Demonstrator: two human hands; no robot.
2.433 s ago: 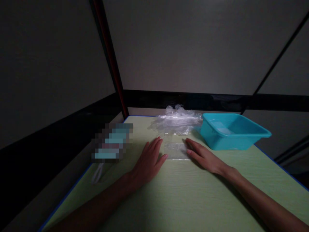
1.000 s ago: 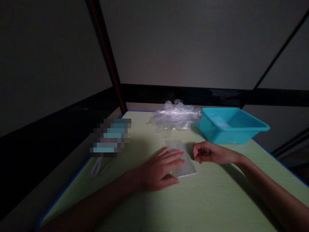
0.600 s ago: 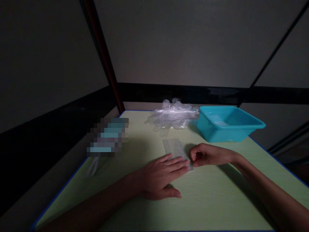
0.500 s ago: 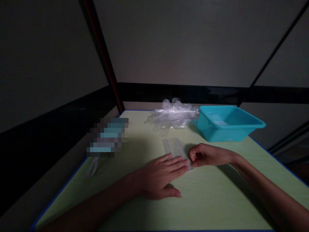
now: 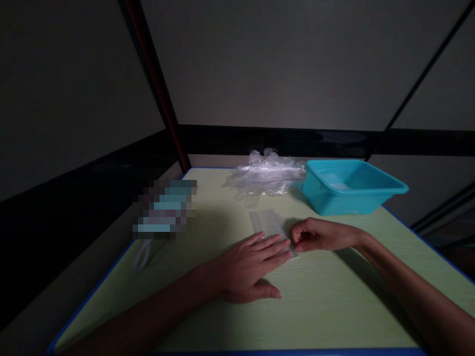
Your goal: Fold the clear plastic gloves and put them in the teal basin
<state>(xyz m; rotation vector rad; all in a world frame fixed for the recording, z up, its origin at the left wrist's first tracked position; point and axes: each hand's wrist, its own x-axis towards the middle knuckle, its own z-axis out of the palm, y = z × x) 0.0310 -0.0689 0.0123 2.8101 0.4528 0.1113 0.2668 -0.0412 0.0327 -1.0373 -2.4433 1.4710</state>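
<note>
A flat, whitish, see-through piece of thin plastic [image 5: 269, 221], apparently a folded disposable glove, lies in the middle of the table. My left hand [image 5: 250, 269] rests flat across its near part, fingers stretched out and thumb spread to the side. At the plastic's right edge, my right hand [image 5: 317, 234] is closed, with the fingers curled in and the thumb low by the near corner. Whether anything is pinched in it cannot be made out. Behind them is a loose heap of clear plastic gloves [image 5: 269, 173], some finger shapes showing.
A turquoise plastic basin [image 5: 345, 200] stands at the back right with something whitish inside. On the left edge lies a blurred-out object [image 5: 168, 207] with a white strap loop [image 5: 142, 254]. The pale green table [image 5: 326, 306] has a blue rim, with walls behind and left.
The view has shifted very slightly. Both hands keep nearly the same place, the left flat on the plastic and the right closed at its edge.
</note>
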